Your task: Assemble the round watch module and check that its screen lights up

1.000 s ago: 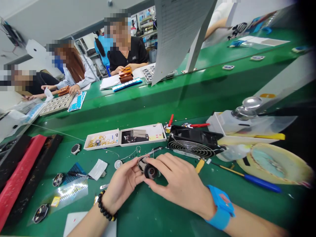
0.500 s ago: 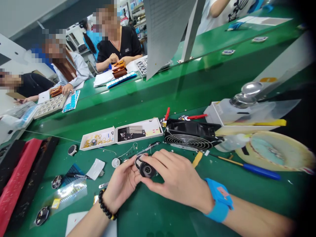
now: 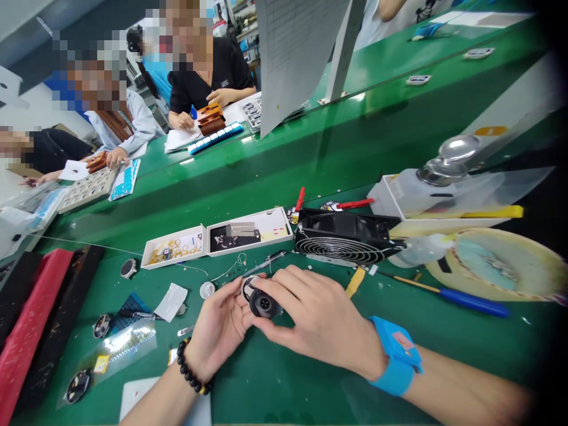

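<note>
Between my hands is a round smartwatch case (image 3: 265, 303), its black back facing me with small contacts in the centre. A lighter ring-shaped part shows at its left edge. My left hand (image 3: 226, 322) cups the case from the left and below, its fingers partly hidden behind it. My right hand (image 3: 310, 319) grips the black back between thumb and fingers from the right. Just left of my fingertips lies a small round white part (image 3: 207, 290). A grey pen-like tool (image 3: 265, 263) rests behind my hands.
White trays of small parts (image 3: 175, 245) and a black fan (image 3: 346, 236) stand behind my hands. To the right are a blue-handled tool (image 3: 473, 302), a yellowish dish (image 3: 510, 266) and a clear bottle (image 3: 417, 251). Watch cases (image 3: 78, 386) lie left. Co-workers (image 3: 210, 77) sit opposite.
My hands keep the same hold on the smartwatch case, with hardly any movement. The view has shifted slightly. Across the bench, the hands of the co-worker in black have moved apart.
</note>
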Demonstrator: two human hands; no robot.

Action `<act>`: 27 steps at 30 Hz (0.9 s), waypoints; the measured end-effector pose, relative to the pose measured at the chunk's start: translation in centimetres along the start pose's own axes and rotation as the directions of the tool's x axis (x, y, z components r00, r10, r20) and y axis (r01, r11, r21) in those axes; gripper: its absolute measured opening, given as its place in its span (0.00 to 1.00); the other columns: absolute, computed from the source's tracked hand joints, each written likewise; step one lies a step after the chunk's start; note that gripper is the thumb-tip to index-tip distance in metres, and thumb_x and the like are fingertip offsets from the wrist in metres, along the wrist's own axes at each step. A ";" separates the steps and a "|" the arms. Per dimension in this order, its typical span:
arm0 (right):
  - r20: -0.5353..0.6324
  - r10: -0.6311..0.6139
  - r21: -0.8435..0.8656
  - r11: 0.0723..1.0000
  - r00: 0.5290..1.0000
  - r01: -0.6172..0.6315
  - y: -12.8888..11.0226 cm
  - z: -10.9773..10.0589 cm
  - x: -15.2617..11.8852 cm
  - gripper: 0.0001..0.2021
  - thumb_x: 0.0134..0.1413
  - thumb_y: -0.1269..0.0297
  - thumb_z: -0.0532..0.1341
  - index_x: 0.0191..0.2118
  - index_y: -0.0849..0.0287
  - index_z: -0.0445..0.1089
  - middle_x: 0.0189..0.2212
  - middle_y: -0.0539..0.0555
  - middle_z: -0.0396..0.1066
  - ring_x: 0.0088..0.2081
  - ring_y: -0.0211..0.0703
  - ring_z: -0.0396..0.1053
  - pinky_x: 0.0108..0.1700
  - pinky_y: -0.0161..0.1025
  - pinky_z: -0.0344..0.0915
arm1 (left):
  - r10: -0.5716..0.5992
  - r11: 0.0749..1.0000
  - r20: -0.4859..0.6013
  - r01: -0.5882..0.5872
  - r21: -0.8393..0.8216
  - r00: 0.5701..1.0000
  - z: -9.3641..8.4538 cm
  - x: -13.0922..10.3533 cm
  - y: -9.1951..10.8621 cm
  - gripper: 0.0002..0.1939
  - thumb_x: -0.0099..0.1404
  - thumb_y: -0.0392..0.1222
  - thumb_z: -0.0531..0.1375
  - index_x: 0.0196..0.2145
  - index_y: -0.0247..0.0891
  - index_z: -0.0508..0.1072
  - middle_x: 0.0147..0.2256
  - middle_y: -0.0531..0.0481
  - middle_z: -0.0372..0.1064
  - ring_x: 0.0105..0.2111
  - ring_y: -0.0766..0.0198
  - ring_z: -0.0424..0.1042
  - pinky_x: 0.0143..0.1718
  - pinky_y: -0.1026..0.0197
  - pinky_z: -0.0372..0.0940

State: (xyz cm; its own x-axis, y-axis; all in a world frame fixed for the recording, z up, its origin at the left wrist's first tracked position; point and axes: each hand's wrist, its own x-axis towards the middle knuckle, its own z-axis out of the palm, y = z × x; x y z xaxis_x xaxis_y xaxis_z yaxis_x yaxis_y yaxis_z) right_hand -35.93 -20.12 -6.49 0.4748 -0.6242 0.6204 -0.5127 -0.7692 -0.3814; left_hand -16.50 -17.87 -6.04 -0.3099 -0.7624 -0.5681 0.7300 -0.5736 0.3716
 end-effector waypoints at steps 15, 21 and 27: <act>0.000 -0.004 0.002 1.000 1.000 0.004 0.0 0.2 -0.1 0.16 0.61 0.58 0.62 0.50 0.63 0.71 0.36 0.52 0.69 0.37 0.42 0.64 0.35 0.42 0.59 | 0.027 1.000 -0.018 -0.027 0.014 0.999 0.2 0.0 -0.2 0.10 0.68 0.33 0.60 0.45 0.25 0.77 0.24 0.51 0.70 0.26 0.67 0.73 0.28 0.65 0.73; 0.006 -0.006 -0.006 1.000 1.000 0.006 0.0 0.3 -0.2 0.16 0.62 0.57 0.62 0.49 0.63 0.71 0.36 0.52 0.68 0.37 0.42 0.64 0.35 0.43 0.58 | 0.062 0.997 -0.029 -0.061 0.054 0.998 0.3 0.0 -0.4 0.11 0.67 0.33 0.62 0.46 0.25 0.77 0.29 0.48 0.73 0.27 0.69 0.73 0.28 0.66 0.73; 0.003 -0.006 0.000 1.000 1.000 0.006 0.0 0.4 -0.2 0.16 0.62 0.58 0.61 0.50 0.63 0.71 0.36 0.52 0.69 0.37 0.42 0.64 0.35 0.42 0.58 | 0.056 0.998 -0.021 -0.056 0.042 0.998 0.2 0.0 -0.3 0.11 0.68 0.32 0.60 0.46 0.25 0.77 0.29 0.47 0.74 0.27 0.67 0.74 0.29 0.64 0.74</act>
State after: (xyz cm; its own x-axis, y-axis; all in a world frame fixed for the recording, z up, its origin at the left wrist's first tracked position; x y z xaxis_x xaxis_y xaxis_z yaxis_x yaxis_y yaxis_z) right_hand -35.76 -20.09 -6.84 0.4797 -0.6201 0.6207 -0.5102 -0.7727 -0.3776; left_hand -16.83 -17.82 -6.01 -0.2555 -0.7872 -0.5612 0.7198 -0.5425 0.4332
